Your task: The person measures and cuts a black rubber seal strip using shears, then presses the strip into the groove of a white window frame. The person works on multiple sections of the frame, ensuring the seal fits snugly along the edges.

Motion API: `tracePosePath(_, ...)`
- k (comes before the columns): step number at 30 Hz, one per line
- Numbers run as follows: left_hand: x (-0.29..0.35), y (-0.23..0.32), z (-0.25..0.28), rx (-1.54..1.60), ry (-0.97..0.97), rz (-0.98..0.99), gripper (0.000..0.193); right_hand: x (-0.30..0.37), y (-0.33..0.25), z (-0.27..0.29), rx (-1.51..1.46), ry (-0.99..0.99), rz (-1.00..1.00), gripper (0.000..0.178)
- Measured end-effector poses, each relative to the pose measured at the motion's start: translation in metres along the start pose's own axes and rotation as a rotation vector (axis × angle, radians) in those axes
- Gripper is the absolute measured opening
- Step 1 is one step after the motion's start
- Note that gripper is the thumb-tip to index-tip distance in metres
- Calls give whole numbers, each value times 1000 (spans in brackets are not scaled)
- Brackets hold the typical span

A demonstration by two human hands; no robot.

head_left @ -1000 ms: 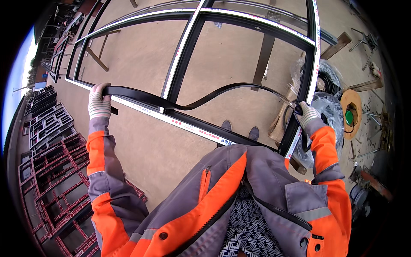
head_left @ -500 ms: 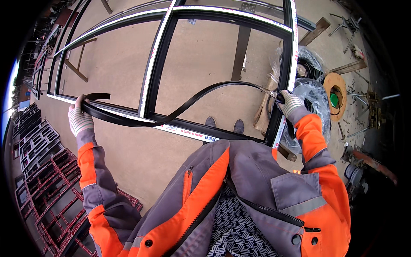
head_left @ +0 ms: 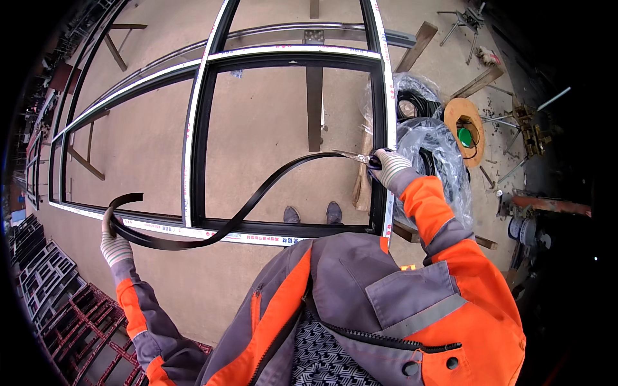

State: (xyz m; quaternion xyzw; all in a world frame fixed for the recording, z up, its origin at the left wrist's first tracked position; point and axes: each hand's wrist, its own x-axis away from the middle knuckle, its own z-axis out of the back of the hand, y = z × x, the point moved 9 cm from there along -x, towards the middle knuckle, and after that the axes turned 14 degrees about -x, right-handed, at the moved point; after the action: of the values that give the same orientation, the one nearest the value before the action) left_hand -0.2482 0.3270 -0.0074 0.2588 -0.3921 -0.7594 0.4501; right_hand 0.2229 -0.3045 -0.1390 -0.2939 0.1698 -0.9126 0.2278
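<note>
A long black rubber strip (head_left: 257, 195) curves in an S across the near side of a large window frame (head_left: 190, 145) edged with white printed film. My left hand (head_left: 116, 246), in a striped knit glove, grips the strip close to its left end, which curls past my fingers. At the frame's right side, my right hand (head_left: 391, 168), gloved alike, is closed round the dark handles of a pair of scissors (head_left: 353, 156). Their blades point left and meet the far end of the strip. Whether they touch or cut it, I cannot tell.
Plastic-wrapped black coils (head_left: 428, 151) lie right of the frame, beside a tan round spool (head_left: 462, 109) with something green inside. Wooden supports (head_left: 313, 106) stand under and beyond the frame. Stacked dark red frames (head_left: 87, 321) and white-edged frames (head_left: 48, 270) fill the lower left.
My view has shifted, so the frame and coils sit further left and lower. Both hands keep their hold on the strip and scissors; the strip's curve is much the same.
</note>
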Motion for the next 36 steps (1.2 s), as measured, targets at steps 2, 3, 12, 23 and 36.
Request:
tracePosePath(2,4,12,-3,-82,-51,-67,44,3,-5,1,-19,9,4,34)
tracePosePath(3,-6,-7,0,65,-113,-24,47,4,-6,2,-45,22,5,33)
tracePosePath(12,23,59,-43,-17,-142,-89,69,7,-3,-1,-50,79,-42,29)
tracePosePath(23,23,26,-56,-61,154,44,40,10,-4,-2,-56,175,-52,34)
tracePosePath(36,-4,-30,-61,-42,42,238,85,12,-1,-10,-12,308,-69,34)
